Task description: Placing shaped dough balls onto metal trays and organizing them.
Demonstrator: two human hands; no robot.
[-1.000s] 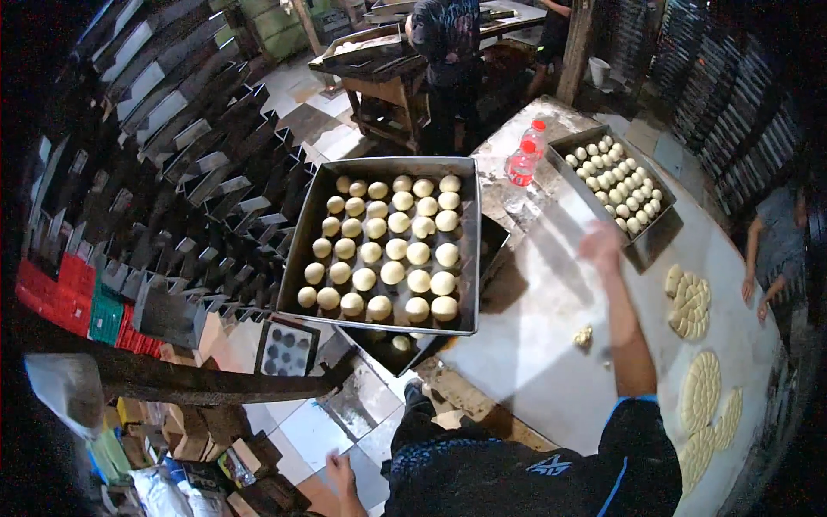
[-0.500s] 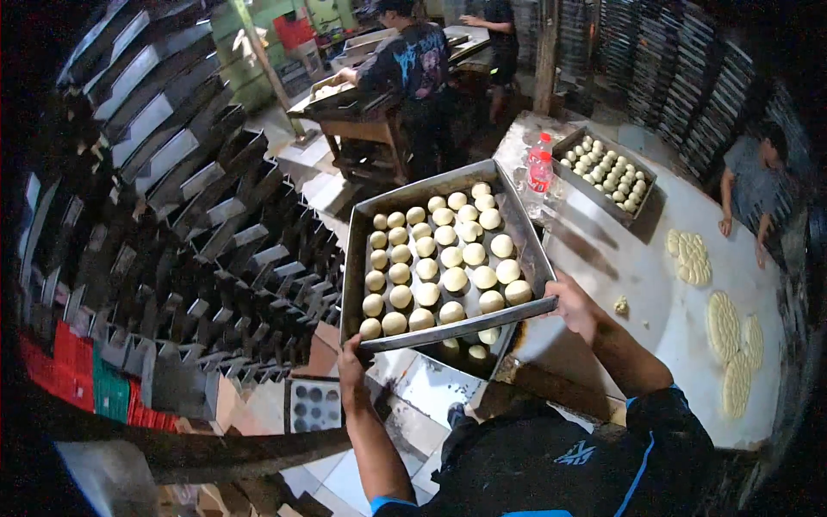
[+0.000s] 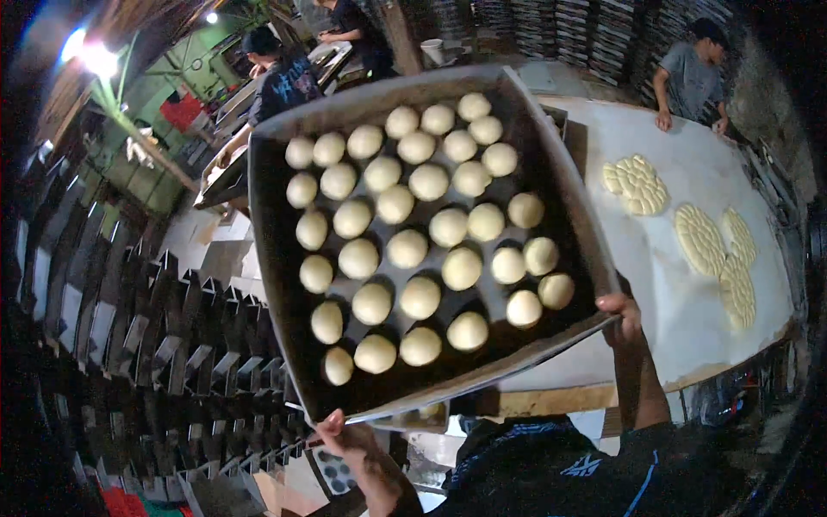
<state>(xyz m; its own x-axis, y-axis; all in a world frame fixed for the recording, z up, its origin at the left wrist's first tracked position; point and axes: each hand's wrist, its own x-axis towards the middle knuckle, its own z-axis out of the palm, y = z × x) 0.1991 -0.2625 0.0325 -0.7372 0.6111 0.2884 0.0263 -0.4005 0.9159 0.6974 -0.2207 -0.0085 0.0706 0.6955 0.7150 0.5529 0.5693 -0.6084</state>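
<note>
A deep, dark metal baking tray (image 3: 551,164) fills the middle of the head view, raised and tilted, with rows of round pale dough balls (image 3: 407,248) inside. My left hand (image 3: 349,438) grips its near left corner, thumb over the rim. At the near right corner my right hand (image 3: 624,314) holds the rim, its fingers partly hidden under the tray. Below the tray's near edge, part of another tray (image 3: 431,417) with dough shows.
Flattened, scored dough slabs (image 3: 636,184) lie on the pale worktable (image 3: 594,358) at right, with a person (image 3: 693,77) behind it. Stacked metal trays (image 3: 155,362) crowd the left. Two other people (image 3: 289,86) work at tables at the far left. A white bucket (image 3: 432,52) stands behind.
Both hands have lifted the baking tray up and closer, so it looks larger. My view has swung upward and to the right, bringing bright lamps into sight and hiding the bottles.
</note>
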